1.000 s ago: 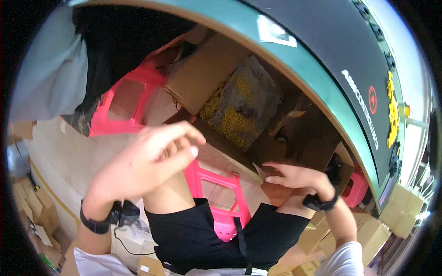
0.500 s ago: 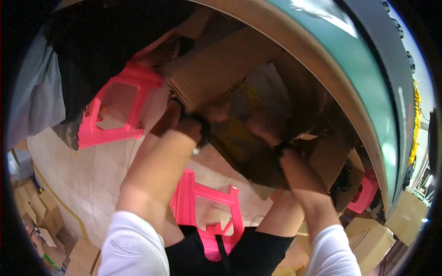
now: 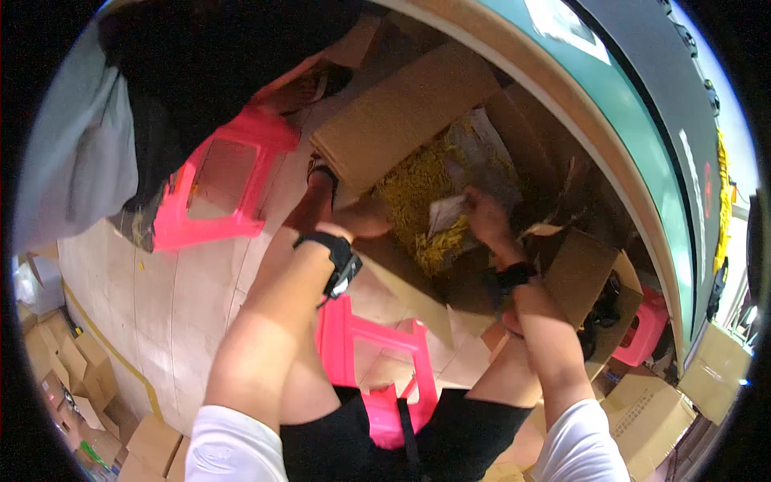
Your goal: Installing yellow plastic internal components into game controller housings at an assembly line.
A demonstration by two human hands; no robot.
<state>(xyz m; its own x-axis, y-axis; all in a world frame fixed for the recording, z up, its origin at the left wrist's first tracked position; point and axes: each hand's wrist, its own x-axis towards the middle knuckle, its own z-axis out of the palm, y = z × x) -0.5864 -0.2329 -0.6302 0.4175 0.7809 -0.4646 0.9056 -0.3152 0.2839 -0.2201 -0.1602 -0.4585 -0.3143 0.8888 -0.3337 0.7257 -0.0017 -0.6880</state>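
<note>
Open cardboard box (image 3: pixel 426 304) sits beneath the table (image 3: pixel 610 88). Yellow pieces (image 3: pixel 411 183) lie heaped inside the box, with grey sheeting (image 3: pixel 488 138) along its far side. Left hand (image 3: pixel 365 217) is at the box's left side, beside the heap; fingers dim and blurred, cannot tell whether apart or together. Right hand (image 3: pixel 486 215) is inside the box, fingers bent at the edge of a small whitish sheet (image 3: pixel 446 214), which lies over the yellow pieces mid-box; cannot tell if they pinch it. Both wrists wear black straps. Brown cardboard panel (image 3: pixel 401 120) slants across the box's far left side. Pink stool (image 3: pixel 385 341) stands on the near side of the box; second carton (image 3: pixel 580 269), dark items within, to its right. Another person's dark clothing (image 3: pixel 217 64) beyond the box, to the left.
</note>
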